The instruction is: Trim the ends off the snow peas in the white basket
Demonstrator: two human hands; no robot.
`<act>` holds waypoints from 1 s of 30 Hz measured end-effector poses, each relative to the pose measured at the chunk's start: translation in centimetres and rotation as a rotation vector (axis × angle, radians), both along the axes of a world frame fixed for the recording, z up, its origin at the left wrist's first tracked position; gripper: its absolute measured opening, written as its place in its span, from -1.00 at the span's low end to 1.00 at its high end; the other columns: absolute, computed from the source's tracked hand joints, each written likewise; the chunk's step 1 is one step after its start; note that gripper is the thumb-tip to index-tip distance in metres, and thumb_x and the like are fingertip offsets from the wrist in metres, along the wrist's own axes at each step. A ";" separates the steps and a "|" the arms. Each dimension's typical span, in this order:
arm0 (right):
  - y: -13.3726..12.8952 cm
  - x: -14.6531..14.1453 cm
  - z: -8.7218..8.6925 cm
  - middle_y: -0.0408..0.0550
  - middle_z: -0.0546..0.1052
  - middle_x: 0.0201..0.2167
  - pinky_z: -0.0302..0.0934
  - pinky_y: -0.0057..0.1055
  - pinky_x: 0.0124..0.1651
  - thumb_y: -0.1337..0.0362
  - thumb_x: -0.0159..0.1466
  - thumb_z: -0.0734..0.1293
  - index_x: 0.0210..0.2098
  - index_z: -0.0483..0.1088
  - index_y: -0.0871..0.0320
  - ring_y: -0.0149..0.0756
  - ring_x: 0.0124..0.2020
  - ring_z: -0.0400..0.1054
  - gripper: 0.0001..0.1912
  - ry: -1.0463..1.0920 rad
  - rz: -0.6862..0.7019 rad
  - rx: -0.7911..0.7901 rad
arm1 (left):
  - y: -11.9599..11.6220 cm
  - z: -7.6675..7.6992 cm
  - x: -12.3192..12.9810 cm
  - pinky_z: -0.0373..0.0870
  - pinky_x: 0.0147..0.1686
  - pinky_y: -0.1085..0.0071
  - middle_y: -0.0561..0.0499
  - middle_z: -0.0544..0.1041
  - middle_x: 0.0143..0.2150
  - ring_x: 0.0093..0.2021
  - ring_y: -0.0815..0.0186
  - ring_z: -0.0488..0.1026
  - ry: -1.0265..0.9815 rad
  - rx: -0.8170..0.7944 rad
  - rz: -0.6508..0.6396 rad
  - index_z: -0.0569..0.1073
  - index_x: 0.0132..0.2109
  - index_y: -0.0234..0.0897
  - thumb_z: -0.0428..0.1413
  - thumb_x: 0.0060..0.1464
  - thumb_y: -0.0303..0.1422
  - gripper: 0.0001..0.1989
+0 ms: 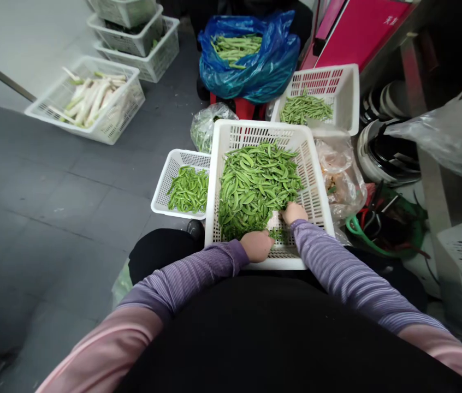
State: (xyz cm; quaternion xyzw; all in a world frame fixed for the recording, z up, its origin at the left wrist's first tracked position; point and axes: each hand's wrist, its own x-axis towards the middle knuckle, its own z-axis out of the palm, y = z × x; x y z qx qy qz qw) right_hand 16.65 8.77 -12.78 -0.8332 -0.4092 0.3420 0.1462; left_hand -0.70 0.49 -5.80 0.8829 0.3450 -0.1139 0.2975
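Note:
A large white plastic basket [212, 191] rests in front of me, holding a heap of green snow peas [255, 180]. My left hand [258, 245] is inside its near end, fingers curled at the lower edge of the heap. Closed as well, my right hand [294, 213] sits at the heap's right edge, near the basket's right side. What either hand pinches is too small or hidden to tell. Between the hands lie small green trimmings [278, 234] on the basket floor. A smaller white basket [161, 188] with more pods [190, 188] stands at the left.
Behind are a blue plastic bag [251, 82] of long beans and a white crate [348, 101] with green beans. Clear bags [337, 169] and a green basket [382, 251] with scissors lie right. Spring-onion-like stalks fill a crate [110, 128] at left, near stacked crates [165, 54].

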 end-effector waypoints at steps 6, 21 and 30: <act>-2.4 1.0 4.1 0.04 0.45 -0.45 0.13 -0.46 -0.53 0.29 0.04 0.29 -0.45 0.37 0.23 -0.36 -0.50 0.31 -0.88 0.198 0.018 -0.054 | 0.7 0.8 0.1 0.37 -0.25 0.35 -0.16 0.50 -0.25 -0.24 0.21 0.46 -0.020 0.051 0.213 0.41 -0.21 -0.38 -0.17 0.13 -0.37 -0.71; -10.0 -1.3 11.3 -0.34 0.18 -0.86 -0.17 -0.59 -0.75 0.24 -0.07 0.32 -0.25 0.35 0.29 -0.56 -0.81 -0.05 -0.62 0.702 0.279 -0.036 | -0.9 3.2 0.6 0.37 -0.25 0.34 -0.12 0.50 -0.28 -0.28 0.22 0.46 -0.135 0.154 0.003 0.40 -0.27 -0.37 -0.15 0.11 -0.35 -0.74; -11.4 0.6 13.4 -0.23 0.35 -0.66 -0.19 -0.58 -0.78 0.28 -0.09 0.30 -0.24 0.38 0.30 -0.62 -0.82 -0.01 -0.61 0.904 0.351 -0.253 | 1.5 3.4 -1.8 0.35 -0.26 0.43 -0.13 0.33 0.00 -0.19 0.30 0.42 -0.123 0.274 0.344 0.25 0.06 -0.29 -0.14 0.10 -0.42 -0.64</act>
